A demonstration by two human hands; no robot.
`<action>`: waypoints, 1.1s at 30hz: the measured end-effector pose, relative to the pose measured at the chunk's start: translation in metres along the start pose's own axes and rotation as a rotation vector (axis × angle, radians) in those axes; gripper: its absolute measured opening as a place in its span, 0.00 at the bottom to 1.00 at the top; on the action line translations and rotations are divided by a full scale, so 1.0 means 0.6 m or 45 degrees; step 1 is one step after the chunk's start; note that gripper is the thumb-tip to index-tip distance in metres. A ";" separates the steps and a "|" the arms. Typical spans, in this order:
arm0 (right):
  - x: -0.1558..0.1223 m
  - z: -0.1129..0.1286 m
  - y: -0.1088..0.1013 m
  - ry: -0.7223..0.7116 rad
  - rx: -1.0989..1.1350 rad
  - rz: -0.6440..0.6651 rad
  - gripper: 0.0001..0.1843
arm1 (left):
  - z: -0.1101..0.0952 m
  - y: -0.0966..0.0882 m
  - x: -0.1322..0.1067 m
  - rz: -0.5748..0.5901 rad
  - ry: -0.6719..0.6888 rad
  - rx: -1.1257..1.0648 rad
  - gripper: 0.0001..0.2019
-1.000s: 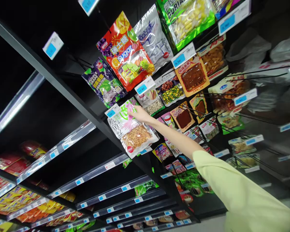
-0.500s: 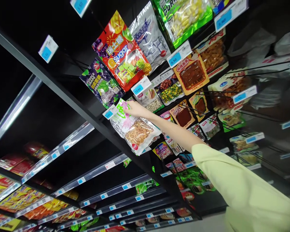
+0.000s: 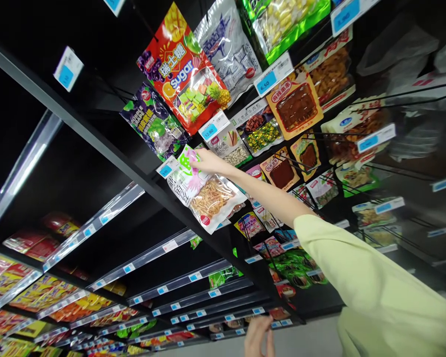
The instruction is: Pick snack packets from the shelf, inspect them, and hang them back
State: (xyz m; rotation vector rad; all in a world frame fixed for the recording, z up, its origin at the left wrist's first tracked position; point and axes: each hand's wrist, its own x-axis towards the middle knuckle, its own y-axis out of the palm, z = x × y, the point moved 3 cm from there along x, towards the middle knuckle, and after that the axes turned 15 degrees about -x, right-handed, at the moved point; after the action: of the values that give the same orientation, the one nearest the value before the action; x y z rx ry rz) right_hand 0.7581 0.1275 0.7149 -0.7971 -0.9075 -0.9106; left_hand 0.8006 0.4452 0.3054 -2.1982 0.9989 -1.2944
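My right hand (image 3: 205, 161), at the end of the pale green sleeve (image 3: 360, 263), pinches the top of a bag of shredded dried fish (image 3: 211, 201). White and pink, with a clear window onto tan shreds, the bag hangs tilted by a price tag (image 3: 167, 167) on the rack. At the bottom edge of the view, my left hand (image 3: 259, 338) shows in part, its fingers loosely bent and apart, with nothing seen in them. Just above the right hand hang a red sugar candy bag (image 3: 186, 74), a purple grape candy bag (image 3: 154, 121) and a pistachio bag (image 3: 228, 148).
A dark post (image 3: 96, 144) runs slantwise between the hook rack and the shelves (image 3: 115, 210) on the left. Long metal hooks (image 3: 405, 101) jut out on the right among hanging snack packs. Yellow and red packets (image 3: 40, 290) fill shelves at lower left.
My left hand has come into view at the bottom edge. The view has shifted slightly, and my right hand keeps its grip on the bag at the rack.
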 end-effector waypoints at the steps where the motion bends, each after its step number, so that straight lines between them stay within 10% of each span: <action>1: -0.002 -0.001 -0.002 0.021 0.010 0.008 0.05 | -0.007 -0.023 0.018 -0.036 0.003 -0.007 0.17; 12: 0.000 0.011 0.013 -0.044 -0.100 -0.029 0.06 | -0.253 -0.251 0.350 -0.194 0.536 0.526 0.24; 20: 0.013 0.024 0.034 0.004 -0.291 -0.053 0.08 | -0.263 -0.292 0.587 -0.224 0.422 0.689 0.34; 27: 0.025 -0.012 0.044 0.143 -0.336 -0.007 0.12 | -0.228 -0.260 0.634 -0.207 0.502 0.770 0.35; 33: 0.055 -0.041 0.068 0.378 -0.380 0.030 0.15 | -0.247 -0.206 0.557 0.057 0.495 0.807 0.30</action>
State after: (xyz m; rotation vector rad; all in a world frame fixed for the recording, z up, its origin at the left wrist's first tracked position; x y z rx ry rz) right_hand 0.8128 0.1121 0.7271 -0.8948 -0.5077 -1.1252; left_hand 0.8237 0.2805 0.6535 -1.4733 0.6265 -1.7606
